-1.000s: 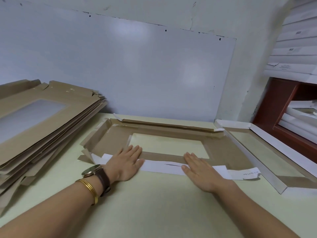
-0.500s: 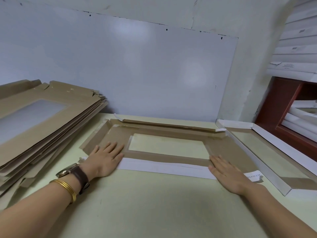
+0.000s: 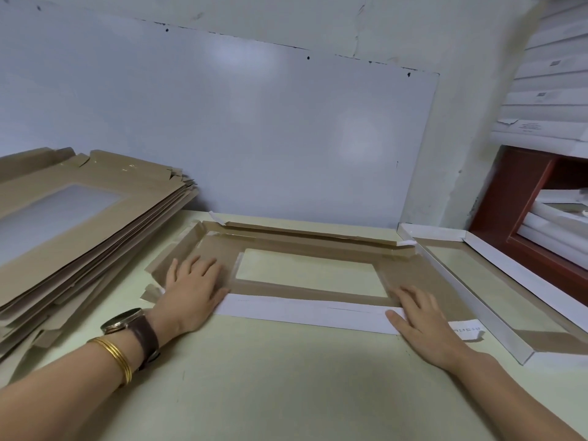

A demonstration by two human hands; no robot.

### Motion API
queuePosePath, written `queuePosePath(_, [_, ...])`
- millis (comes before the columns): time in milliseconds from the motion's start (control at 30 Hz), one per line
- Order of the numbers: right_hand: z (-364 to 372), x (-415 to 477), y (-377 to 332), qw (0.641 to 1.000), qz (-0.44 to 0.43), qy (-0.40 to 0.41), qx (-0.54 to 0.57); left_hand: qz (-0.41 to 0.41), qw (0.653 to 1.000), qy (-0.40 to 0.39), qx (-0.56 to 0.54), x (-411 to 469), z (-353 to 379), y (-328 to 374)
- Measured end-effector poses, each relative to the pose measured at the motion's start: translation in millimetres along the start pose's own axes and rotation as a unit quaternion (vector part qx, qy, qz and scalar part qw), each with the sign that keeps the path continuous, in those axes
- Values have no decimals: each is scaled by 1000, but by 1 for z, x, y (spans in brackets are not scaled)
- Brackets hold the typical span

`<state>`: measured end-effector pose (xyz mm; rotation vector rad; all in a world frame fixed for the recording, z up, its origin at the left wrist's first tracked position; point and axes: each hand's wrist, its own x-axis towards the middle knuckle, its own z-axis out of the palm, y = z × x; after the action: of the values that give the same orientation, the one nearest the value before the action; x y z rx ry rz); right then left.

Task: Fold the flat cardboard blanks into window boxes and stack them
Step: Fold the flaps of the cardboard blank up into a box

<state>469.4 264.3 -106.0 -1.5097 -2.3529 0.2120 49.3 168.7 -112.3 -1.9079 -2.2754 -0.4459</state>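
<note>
Now | left grip (image 3: 191,288) flat | right grip (image 3: 420,316) flat | blank (image 3: 410,272) under both, pressed

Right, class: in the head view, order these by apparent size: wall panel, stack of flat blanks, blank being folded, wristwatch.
1. wall panel
2-3. stack of flat blanks and blank being folded: these look alike, and the stack sits nearer the camera, so they are left unranked
4. wristwatch
</note>
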Motion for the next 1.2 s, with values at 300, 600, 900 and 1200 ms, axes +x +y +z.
queuePosePath(300, [-1,-19,-24,988,-127,81,-18,211,970,71,-96,-24,-11,37])
queuePosePath(600, [2,-12,-31,984,-170,31,-48,199,978,-5,-68,-25,-13,47])
queuePosePath(900, [-4,-8,-30,986,-158,-11,-49,222,974,4,-45,-21,-15,45])
queuePosePath(1200, [-18,0,-40,993,-96,-51,-47,152,988,-33,-11,-5,-19,55])
